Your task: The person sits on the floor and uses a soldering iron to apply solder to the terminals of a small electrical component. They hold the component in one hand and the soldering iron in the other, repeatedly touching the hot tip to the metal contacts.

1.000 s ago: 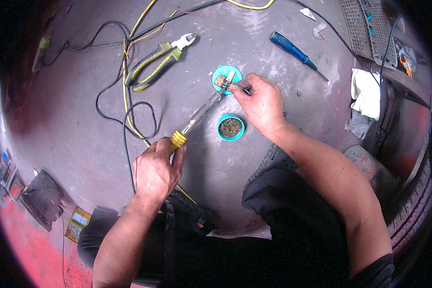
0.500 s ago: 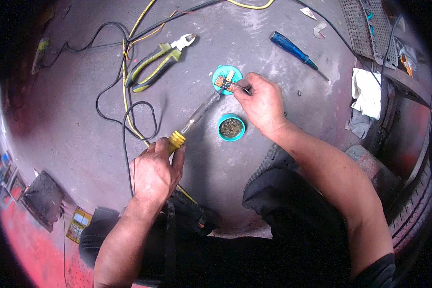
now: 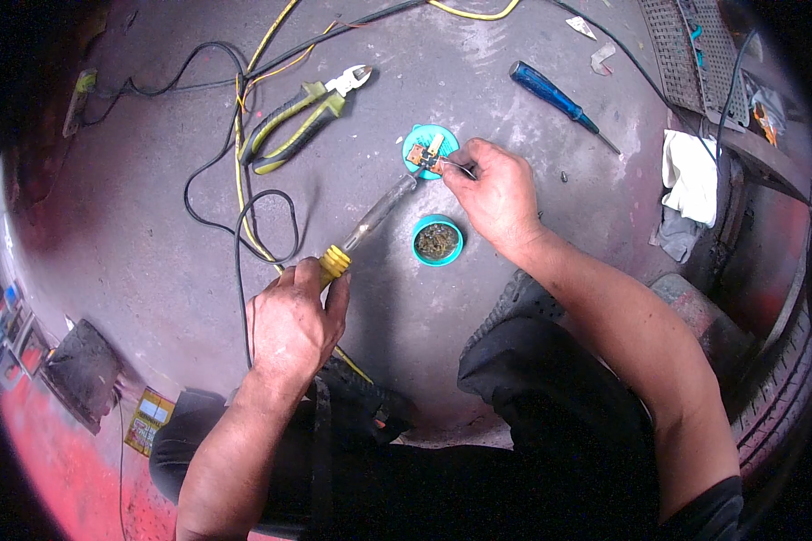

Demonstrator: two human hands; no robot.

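My left hand is closed round the yellow handle of a soldering iron. The iron slants up to the right, its tip meeting the lower edge of a small brown circuit board or just beside it. That board lies on a round turquoise lid on the floor. Fingers of my right hand are pinched at the board's right side, holding a thin silvery wire. Whether they also touch the board is unclear. Below the lid stands a round turquoise tub with brownish crumbly material inside.
Green-and-black cutting pliers lie at upper left, beside tangled black and yellow cables. A blue screwdriver rests at upper right. White cloth and a tyre are at the right.
The whole view has shifted very slightly. Both hands, the soldering iron and the board keep nearly the same places relative to one another.
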